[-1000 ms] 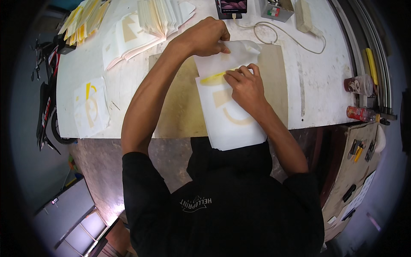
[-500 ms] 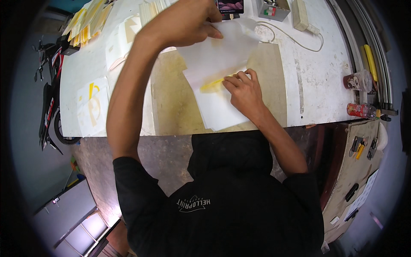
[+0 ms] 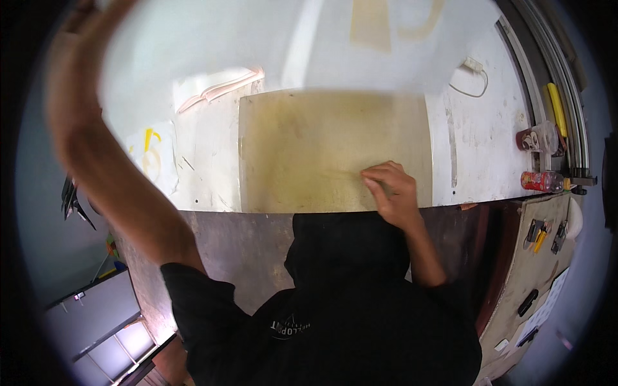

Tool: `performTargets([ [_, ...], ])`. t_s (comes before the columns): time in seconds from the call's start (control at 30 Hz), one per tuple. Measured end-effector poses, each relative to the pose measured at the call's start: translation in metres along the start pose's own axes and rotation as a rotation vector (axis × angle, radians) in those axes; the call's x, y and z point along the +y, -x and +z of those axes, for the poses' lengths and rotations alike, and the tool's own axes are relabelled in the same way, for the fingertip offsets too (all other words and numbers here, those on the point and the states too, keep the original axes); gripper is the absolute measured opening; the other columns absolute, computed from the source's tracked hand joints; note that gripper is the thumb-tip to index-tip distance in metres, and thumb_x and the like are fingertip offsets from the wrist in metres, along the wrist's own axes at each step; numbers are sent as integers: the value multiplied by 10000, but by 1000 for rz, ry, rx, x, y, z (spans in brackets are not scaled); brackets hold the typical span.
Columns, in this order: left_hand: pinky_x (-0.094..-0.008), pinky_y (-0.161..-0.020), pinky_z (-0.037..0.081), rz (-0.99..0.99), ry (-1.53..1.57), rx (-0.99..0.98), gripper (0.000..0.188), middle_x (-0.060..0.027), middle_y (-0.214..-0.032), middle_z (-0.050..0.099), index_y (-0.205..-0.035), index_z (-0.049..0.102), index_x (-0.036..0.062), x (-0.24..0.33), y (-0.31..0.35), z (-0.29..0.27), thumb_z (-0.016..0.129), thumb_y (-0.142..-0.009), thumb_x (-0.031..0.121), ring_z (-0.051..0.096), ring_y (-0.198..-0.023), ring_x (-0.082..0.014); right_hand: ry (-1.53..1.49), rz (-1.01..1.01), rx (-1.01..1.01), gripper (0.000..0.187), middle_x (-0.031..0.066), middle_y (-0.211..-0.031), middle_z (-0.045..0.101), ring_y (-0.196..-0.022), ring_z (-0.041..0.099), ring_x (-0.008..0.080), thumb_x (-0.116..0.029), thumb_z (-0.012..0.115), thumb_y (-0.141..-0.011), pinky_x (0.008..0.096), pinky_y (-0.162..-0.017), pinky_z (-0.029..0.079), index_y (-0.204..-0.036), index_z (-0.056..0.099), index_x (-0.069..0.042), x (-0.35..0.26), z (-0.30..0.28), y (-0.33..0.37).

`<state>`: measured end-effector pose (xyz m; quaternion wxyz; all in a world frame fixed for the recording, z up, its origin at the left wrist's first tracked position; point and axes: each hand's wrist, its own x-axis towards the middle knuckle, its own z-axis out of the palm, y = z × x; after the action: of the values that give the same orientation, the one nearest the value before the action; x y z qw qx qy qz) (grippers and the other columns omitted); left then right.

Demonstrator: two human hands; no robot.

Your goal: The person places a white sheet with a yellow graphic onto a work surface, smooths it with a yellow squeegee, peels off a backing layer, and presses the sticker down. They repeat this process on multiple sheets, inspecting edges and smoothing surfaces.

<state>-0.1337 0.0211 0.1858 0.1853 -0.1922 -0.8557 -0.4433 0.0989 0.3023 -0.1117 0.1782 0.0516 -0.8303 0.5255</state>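
My left forearm (image 3: pixel 122 174) rises along the left side, blurred. The hand itself lies beyond the top edge, so its grip is hidden. A large translucent white sheet (image 3: pixel 225 32), smeared and close to the camera, covers the far part of the table. A yellow shape shows on it at the top. My right hand (image 3: pixel 396 193) is over the near right part of a yellowish-brown stained mat (image 3: pixel 309 148). Its fingers are curled, with thumb and index tips close together, and I see nothing in them. Bare mat shows around that hand.
An open booklet (image 3: pixel 215 90) lies left of the mat, beyond a white sheet (image 3: pixel 154 157) with yellow shapes. At the right are a white plug and cable (image 3: pixel 476 71), a plastic cup (image 3: pixel 537 138), a red-labelled bottle (image 3: pixel 541 182) and metal rails (image 3: pixel 573 116).
The white paper with the yellow shape has left the mat, and a sheet is now lifted near the camera. My left arm has swung left and up; my right hand is slightly lower and farther right.
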Motion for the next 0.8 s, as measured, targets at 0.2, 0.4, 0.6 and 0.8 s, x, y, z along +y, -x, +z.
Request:
performTargets([
  [0.2,-263,-710,576,-530,388,-63,324,-139,-995,757,-1155,710,-85,-102,143,95,798,-898,92,708,-804,-130,-485,427,-153,38,148,-895,718,-828,667,162,67,693,-892,275,-718,495,-898,703,31,-9,-75,38],
  [0.4,-236,-694,508,-687,447,-31,154,-82,-931,726,-1026,692,-60,-140,290,140,747,-949,62,627,-774,-85,-678,213,-488,78,157,-881,720,-755,694,206,72,721,-850,301,-682,510,-919,702,42,-29,-113,46],
  [0.6,-231,-721,487,-493,337,-25,76,-54,-871,665,-978,688,-66,-142,319,152,726,-942,-10,608,-819,-76,-501,123,-327,98,145,-905,725,-779,705,220,23,727,-882,312,-698,535,-978,711,32,-80,-40,-6],
  [0.8,-228,-727,488,-449,340,-61,82,-52,-857,674,-983,691,-62,-136,316,147,730,-942,-2,611,-813,-80,-454,223,-287,103,263,-1357,626,-1223,648,360,-63,658,-964,385,-1012,488,-1037,627,2,-76,44,-15],
])
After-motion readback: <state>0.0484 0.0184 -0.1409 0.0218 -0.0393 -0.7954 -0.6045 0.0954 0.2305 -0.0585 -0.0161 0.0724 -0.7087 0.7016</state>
